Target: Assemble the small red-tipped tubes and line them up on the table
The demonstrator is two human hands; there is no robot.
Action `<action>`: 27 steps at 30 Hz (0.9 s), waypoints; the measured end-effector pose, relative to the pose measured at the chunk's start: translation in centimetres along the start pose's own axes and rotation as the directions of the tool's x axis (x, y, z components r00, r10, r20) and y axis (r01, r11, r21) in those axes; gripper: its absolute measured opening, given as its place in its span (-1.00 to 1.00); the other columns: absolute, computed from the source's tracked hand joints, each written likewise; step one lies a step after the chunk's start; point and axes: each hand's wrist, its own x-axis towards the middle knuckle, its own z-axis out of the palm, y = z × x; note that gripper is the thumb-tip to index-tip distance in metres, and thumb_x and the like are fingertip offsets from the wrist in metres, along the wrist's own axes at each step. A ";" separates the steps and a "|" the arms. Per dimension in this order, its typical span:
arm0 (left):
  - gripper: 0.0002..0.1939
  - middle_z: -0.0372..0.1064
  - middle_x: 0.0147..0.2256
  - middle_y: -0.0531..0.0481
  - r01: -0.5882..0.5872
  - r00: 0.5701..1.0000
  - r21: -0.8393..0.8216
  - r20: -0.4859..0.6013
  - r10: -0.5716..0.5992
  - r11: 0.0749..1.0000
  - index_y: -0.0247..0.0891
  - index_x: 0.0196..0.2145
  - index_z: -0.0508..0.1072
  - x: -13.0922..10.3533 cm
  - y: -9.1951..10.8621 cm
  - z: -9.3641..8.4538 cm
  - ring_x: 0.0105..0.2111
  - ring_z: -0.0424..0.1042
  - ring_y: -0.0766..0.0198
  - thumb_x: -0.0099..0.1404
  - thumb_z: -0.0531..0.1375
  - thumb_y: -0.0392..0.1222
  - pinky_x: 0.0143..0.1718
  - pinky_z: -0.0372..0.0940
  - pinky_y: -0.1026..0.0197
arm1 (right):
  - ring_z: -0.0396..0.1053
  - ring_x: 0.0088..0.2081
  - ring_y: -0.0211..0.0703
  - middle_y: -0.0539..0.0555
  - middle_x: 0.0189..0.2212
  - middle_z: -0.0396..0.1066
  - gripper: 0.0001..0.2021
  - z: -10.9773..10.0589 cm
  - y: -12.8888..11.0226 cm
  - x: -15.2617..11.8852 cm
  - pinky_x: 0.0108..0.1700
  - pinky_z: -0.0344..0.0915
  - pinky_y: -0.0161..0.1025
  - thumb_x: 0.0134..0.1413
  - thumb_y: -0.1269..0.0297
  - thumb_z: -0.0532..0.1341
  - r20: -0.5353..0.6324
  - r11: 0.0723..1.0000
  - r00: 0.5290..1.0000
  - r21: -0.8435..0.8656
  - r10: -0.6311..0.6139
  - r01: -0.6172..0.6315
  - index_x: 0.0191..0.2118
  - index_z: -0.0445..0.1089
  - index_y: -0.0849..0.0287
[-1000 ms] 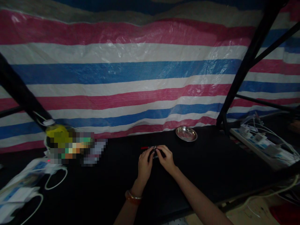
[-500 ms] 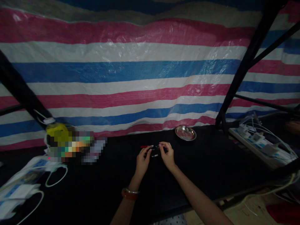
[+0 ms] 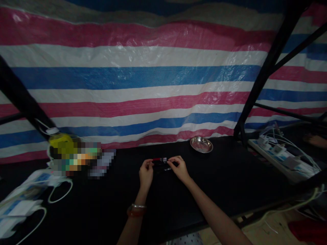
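Note:
My left hand [image 3: 146, 174] is closed in a pinch at the left end of a slim black stick-like thing [image 3: 159, 165]; its kind is too dark to tell. Fingertips of my right hand [image 3: 180, 169] are pinched together at the right end of the same thing. Just beyond it, a red stick-like thing with a silver end [image 3: 158, 159] lies on the black tabletop [image 3: 219, 190]. A small silver-tipped piece [image 3: 167, 169] shows on the near side, partly beside my right fingers.
A round shallow metal dish [image 3: 201, 145] stands at the back right. Power strips with white cables lie at left [image 3: 28, 200] and right [image 3: 283, 153]. Blurred-out items and a yellow object [image 3: 62, 144] are at back left. Striped plastic sheeting [image 3: 143, 78] hangs behind. Another person's hand [image 3: 316, 139] appears far right.
My left hand has moved left, away from my right hand, and more of the slim black thing shows between them. The red thing's silver end is now uncovered.

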 end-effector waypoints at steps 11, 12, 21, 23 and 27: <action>-0.82 0.35 -0.42 -0.03 -0.053 0.994 0.391 -0.068 0.086 0.919 -0.24 -0.34 0.43 -0.7 0.8 -0.6 -0.38 0.35 0.20 0.17 0.04 -0.28 -0.35 0.21 0.20 | 0.34 -0.35 -0.15 0.05 -0.47 0.44 -0.93 0.1 1.0 -0.2 -0.26 0.31 -0.20 -0.09 0.29 0.30 0.097 0.998 0.995 -0.061 -0.003 0.009 -0.39 0.51 0.09; -0.83 0.34 -0.40 -0.04 -0.064 0.993 0.412 -0.061 0.098 0.909 -0.24 -0.34 0.44 -0.7 1.0 -0.6 -0.35 0.34 0.19 0.17 0.06 -0.26 -0.32 0.21 0.18 | 0.33 -0.34 -0.14 0.04 -0.47 0.45 -0.93 0.1 1.1 -0.2 -0.25 0.29 -0.20 -0.09 0.28 0.31 0.104 0.996 0.994 -0.081 -0.016 0.025 -0.39 0.51 0.07; -0.84 0.23 -0.23 -0.04 -0.327 0.945 0.541 0.196 0.262 0.775 -0.10 -0.33 0.50 -2.0 2.6 -0.1 -0.15 0.24 0.12 0.11 0.21 -0.08 -0.13 0.13 0.08 | 0.27 -0.32 -0.17 0.03 -0.47 0.41 -0.92 -0.2 1.1 -0.1 -0.25 0.18 -0.25 -0.03 0.27 0.25 0.137 0.972 0.990 -0.226 -0.035 0.065 -0.41 0.51 0.10; -0.79 0.23 -0.22 -0.03 -0.367 0.929 0.515 0.254 0.271 0.775 -0.07 -0.31 0.51 -2.1 2.5 0.1 -0.15 0.22 0.13 0.08 0.24 -0.01 -0.11 0.12 0.07 | 0.26 -0.35 -0.17 0.03 -0.50 0.39 -0.86 -0.5 1.0 0.2 -0.26 0.17 -0.25 0.04 0.27 0.19 0.055 0.970 0.998 -0.238 -0.034 0.046 -0.41 0.49 0.12; -0.71 0.23 -0.19 -0.01 -0.423 0.896 0.490 0.353 0.271 0.762 -0.01 -0.30 0.52 -2.1 2.1 0.1 -0.13 0.20 0.12 -0.02 0.31 0.05 -0.10 0.10 0.05 | 0.25 -0.41 -0.18 0.02 -0.54 0.36 -0.77 -1.7 0.8 0.9 -0.26 0.16 -0.22 0.10 0.23 0.10 -0.156 0.965 0.988 -0.262 -0.018 -0.024 -0.42 0.46 0.16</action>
